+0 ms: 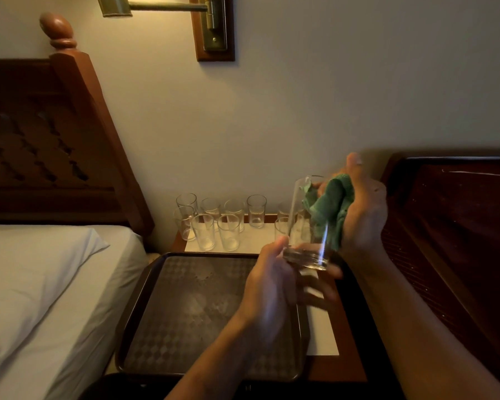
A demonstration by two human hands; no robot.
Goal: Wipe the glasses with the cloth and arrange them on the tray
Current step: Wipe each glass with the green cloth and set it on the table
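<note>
My left hand (274,287) grips the base of a clear glass (308,223), which is lifted above the right side of the tray. My right hand (361,209) holds a green cloth (331,209) bunched against the glass's rim and upper wall. Part of the cloth pokes inside the glass. The dark brown patterned tray (197,307) lies on the nightstand with nothing standing on it. Several more clear glasses (214,220) stand upright in rows at the back of the nightstand, by the wall.
The wooden nightstand (350,368) has a white mat (321,333) under the tray. A bed with white sheets (41,298) and a wooden headboard (55,140) lies to the left. A dark wooden headboard (451,226) stands to the right. A brass wall lamp (211,21) hangs above.
</note>
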